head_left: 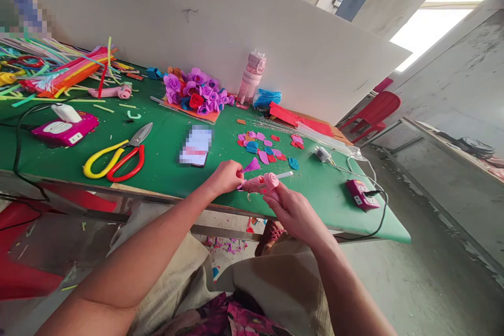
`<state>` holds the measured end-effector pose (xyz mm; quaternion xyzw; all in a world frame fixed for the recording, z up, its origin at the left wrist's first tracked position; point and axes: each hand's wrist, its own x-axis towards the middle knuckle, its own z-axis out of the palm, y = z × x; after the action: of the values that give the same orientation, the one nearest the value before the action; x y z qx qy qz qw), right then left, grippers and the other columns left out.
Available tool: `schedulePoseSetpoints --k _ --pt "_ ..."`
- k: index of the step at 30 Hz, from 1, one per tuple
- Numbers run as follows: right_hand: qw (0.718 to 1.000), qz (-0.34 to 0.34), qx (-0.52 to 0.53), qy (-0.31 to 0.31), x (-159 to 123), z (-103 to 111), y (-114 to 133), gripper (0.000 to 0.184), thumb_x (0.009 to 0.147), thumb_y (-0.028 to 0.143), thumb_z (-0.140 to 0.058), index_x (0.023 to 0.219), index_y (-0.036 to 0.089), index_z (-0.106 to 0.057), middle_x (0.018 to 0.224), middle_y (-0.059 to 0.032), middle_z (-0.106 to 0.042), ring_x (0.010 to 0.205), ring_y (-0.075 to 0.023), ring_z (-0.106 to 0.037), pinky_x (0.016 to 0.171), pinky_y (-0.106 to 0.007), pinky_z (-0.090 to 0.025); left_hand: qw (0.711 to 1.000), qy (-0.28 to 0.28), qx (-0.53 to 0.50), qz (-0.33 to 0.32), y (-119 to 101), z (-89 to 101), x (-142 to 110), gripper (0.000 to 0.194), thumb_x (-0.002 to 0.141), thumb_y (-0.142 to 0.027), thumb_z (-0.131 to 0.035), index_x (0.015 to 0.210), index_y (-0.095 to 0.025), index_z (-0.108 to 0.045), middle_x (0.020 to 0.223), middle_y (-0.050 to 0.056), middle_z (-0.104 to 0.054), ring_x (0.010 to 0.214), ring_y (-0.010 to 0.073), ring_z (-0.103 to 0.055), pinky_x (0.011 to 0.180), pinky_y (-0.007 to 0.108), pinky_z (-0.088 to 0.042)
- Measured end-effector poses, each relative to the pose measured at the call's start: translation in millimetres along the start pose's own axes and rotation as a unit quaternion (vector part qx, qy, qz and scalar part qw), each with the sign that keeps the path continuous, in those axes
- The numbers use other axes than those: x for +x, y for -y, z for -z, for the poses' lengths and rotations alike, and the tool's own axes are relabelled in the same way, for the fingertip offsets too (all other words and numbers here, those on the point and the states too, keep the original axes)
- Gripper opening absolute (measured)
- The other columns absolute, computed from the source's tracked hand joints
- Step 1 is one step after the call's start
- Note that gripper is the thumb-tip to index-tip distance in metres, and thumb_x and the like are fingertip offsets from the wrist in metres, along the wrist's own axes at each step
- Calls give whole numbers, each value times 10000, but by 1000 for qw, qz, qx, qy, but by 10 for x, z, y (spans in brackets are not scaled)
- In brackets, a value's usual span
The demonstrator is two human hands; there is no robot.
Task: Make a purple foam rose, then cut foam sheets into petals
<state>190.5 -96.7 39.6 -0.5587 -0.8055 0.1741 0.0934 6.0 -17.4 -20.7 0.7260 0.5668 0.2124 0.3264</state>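
My right hand (293,210) is wrapped round a pink hot glue gun (262,184), with a white glue stick (284,174) poking out of its back end. Its nozzle points left, close to the fingers of my left hand (227,177). That hand pinches a purple paper petal piece (252,165) over the front edge of the table. Just beyond lie loose petals (263,156) in purple, red, blue and orange. Past the phone (196,145) sits a heap of finished purple, red and blue flowers (200,92) on an orange sheet.
Big scissors (118,155) with yellow and red handles lie left on the green table (165,168). Power strips (66,127) stand at both sides, trailing cables. A pink bottle (251,80), red paper strips (299,119) and a white charger (323,154) are further back. Pipe cleaners (66,76) fill the far left.
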Motion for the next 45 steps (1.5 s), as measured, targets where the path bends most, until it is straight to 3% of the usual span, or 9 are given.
schedulePoseSetpoints --k 16,24,29,45 --pt "1000 17 -4 -10 24 98 51 272 922 323 -386 1068 227 -595 712 -27 -662 630 -193 -604 574 -248 -384 1000 0 -11 -7 3 -4 -6 92 632 -165 -605 543 -154 -587 560 13 -626 578 150 -559 520 240 -332" --pt "1000 -6 -15 10 30 68 -3 267 935 367 -350 1004 209 -554 695 -24 -625 602 -192 -560 544 -256 -344 1000 -2 -7 -6 3 -3 -5 90 631 -146 -597 544 -159 -580 547 3 -607 571 143 -548 518 237 -330" --pt "1000 -8 -29 -9 27 55 -47 239 929 372 -360 873 216 -533 649 -10 -589 551 -173 -522 497 -250 -301 1000 -6 -1 -7 8 -6 -2 96 631 -112 -582 550 -163 -582 534 -11 -587 560 134 -530 531 235 -338" --pt "999 -5 -38 -20 16 83 -82 226 922 319 -358 950 217 -559 637 -5 -590 553 -175 -526 497 -248 -311 1000 -4 4 -5 4 5 -6 116 639 -88 -581 553 -165 -584 537 -10 -589 573 136 -534 535 230 -332"
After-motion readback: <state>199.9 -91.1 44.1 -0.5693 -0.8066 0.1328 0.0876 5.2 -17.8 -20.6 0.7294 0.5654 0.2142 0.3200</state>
